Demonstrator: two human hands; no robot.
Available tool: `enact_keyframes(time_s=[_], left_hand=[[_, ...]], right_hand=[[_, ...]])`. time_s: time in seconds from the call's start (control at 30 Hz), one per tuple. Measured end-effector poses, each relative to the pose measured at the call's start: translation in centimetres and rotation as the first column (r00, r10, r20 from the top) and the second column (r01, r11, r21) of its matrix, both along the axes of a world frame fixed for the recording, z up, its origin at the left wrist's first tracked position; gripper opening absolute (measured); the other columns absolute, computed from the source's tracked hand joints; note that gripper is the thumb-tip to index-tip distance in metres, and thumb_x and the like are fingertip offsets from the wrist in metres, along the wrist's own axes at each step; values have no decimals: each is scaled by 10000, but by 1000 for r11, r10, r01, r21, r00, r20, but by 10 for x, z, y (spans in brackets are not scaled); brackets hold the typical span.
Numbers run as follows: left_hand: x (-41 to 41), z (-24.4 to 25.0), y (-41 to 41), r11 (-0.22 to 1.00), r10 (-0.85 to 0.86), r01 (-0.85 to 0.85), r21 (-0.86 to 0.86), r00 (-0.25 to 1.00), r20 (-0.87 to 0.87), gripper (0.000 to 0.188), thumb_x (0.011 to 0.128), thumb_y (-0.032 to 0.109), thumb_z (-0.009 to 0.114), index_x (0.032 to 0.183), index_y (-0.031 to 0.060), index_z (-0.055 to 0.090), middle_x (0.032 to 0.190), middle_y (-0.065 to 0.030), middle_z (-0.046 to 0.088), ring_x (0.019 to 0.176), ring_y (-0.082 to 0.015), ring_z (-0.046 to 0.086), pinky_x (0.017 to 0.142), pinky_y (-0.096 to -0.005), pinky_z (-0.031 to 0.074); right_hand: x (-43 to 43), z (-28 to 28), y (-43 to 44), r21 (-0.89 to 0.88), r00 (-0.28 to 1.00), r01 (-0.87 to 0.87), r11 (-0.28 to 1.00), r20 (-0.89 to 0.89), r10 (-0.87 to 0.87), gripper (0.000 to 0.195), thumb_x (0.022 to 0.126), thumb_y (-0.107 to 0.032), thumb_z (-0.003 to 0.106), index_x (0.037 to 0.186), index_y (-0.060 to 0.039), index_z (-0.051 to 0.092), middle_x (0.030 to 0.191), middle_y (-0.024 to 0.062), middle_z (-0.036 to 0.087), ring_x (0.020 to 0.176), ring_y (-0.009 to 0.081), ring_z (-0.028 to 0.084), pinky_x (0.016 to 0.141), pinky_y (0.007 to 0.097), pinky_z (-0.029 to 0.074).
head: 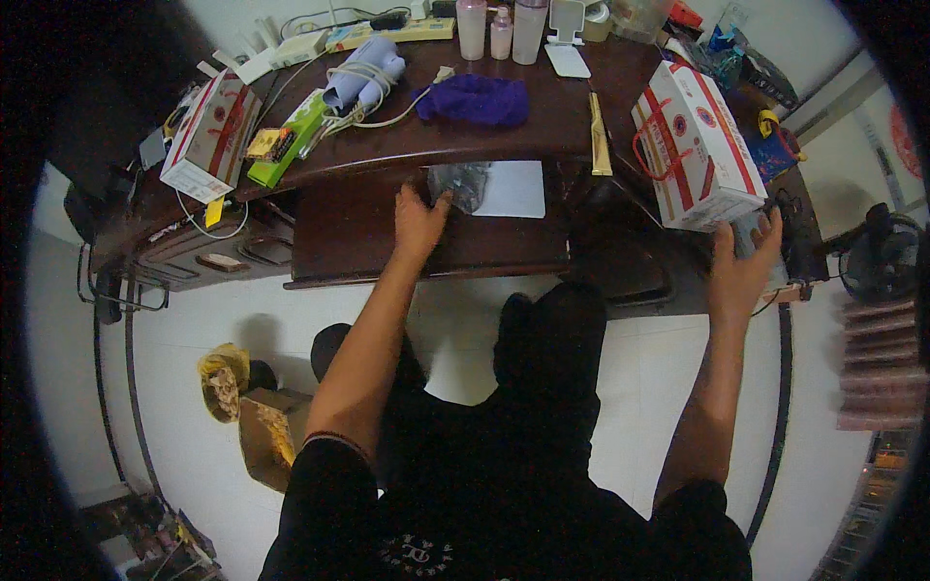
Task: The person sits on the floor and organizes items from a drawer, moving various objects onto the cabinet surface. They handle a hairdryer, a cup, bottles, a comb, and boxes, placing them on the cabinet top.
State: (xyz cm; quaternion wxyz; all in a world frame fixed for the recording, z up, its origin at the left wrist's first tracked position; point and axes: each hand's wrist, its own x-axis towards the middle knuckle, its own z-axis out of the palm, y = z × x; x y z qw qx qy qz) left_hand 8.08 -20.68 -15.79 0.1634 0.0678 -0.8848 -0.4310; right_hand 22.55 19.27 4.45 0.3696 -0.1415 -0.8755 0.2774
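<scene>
My left hand [421,221] is over the pulled-out keyboard tray [349,240] of a dark wooden desk, thumb and fingers apart. Its thumb overlaps the edge of a crumpled clear plastic bag [461,185]; I cannot tell whether it touches. Beside the bag, partly under it, lies a white sheet of paper [514,189]. My right hand [748,261] is at the desk's right side with spread fingers, just below a white and red gift box [701,145] with red cord handles. A greyish see-through plastic item [747,236] shows behind those fingers, its shape unclear.
On the desk are a corded hair dryer [367,72], a purple cloth [472,100], a gold sachet [600,134], pink-white bottles [472,29] and another gift box [211,138]. A fan [883,254] stands right. A cardboard box [265,436] and a yellow-lined bin [221,381] are on the floor.
</scene>
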Motion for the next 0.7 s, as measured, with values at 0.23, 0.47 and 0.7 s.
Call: enact_keyframes(time_s=[0.23, 0.47, 0.7], left_hand=[[-63, -56, 5, 976, 54, -35, -213, 995, 81, 663, 872, 431, 749, 1287, -51, 564, 1221, -302, 639, 1205, -468, 600, 1017, -521, 484], [-62, -61, -8, 987, -19, 21, 158, 1000, -13, 370, 970, 335, 663, 1101, -10, 653, 967, -230, 714, 953, -391, 692, 850, -450, 536], [-14, -54, -48, 945, -21, 43, 324, 997, -71, 270, 1020, 256, 624, 1095, -3, 636, 982, -174, 716, 921, -294, 684, 821, -400, 528]], right_hand=[[61, -24, -13, -194, 993, -116, 974, -40, 110, 657, 970, -43, 601, 1565, -22, 324, 1547, 203, 414, 1397, 304, 467, 1074, 408, 476], [83, -50, -50, -247, 921, -367, 897, 37, 387, 491, 937, 5, 556, 1424, 2, 498, 1364, 176, 572, 1260, 290, 582, 1011, 371, 501], [10, -28, -122, -50, 773, -632, 774, 32, 633, 484, 862, -19, 660, 1331, 29, 552, 1248, 226, 606, 1135, 400, 622, 975, 456, 523]])
